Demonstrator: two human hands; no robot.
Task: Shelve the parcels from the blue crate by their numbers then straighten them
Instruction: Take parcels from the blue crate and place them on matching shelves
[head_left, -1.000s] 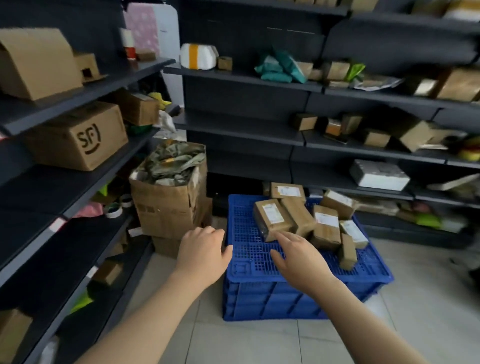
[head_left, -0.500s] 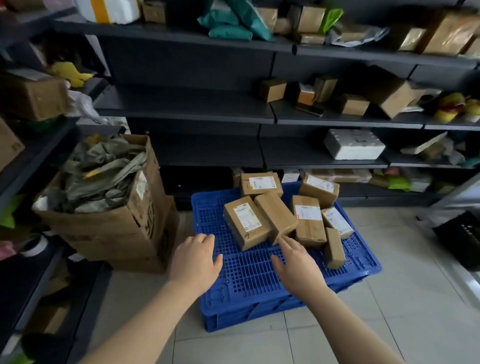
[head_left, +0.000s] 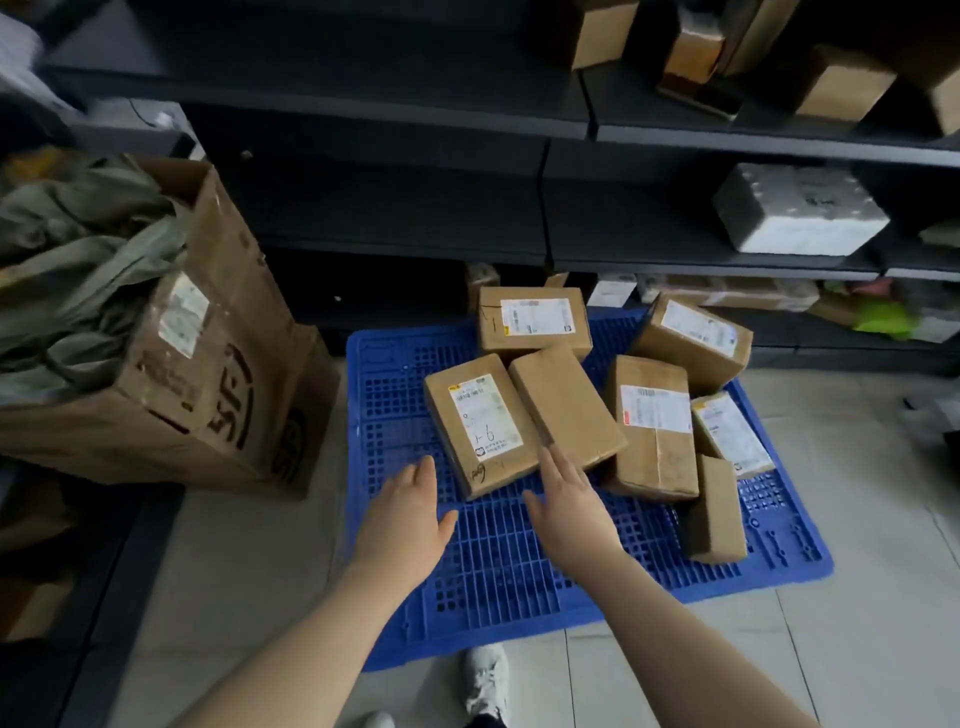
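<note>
- Now the parcels sit in a loose cluster on the far half of the blue crate (head_left: 483, 582), which rests on the tiled floor (head_left: 857, 649).
- Nearest the hands is the labelled parcel (head_left: 480, 423), handwritten "1-6"; a plain parcel (head_left: 566, 408) touches its right side.
- Beyond them: a back parcel (head_left: 532, 319), a tall parcel (head_left: 652, 426), a tilted parcel (head_left: 693, 338), a small parcel (head_left: 732, 434) and an upright parcel (head_left: 717, 512). Their printed labels are too small to read.
- Left hand (head_left: 405, 525) and right hand (head_left: 571, 512) hover open and empty over the crate's bare near half, fingers spread; the right fingertips (head_left: 548, 460) are at the plain parcel's near corner, contact unclear.
- Shelves (head_left: 389, 117) behind are dim; boxes at top right are cut off by the frame.
- A big carton (head_left: 208, 395) stands just left of the crate, leaving a narrow floor strip between.
- A shoe (head_left: 488, 680) shows at the crate's near edge.
- Compared with half a second ago, the view has dipped and closed in, and both hands have reached nearer the parcels.
</note>
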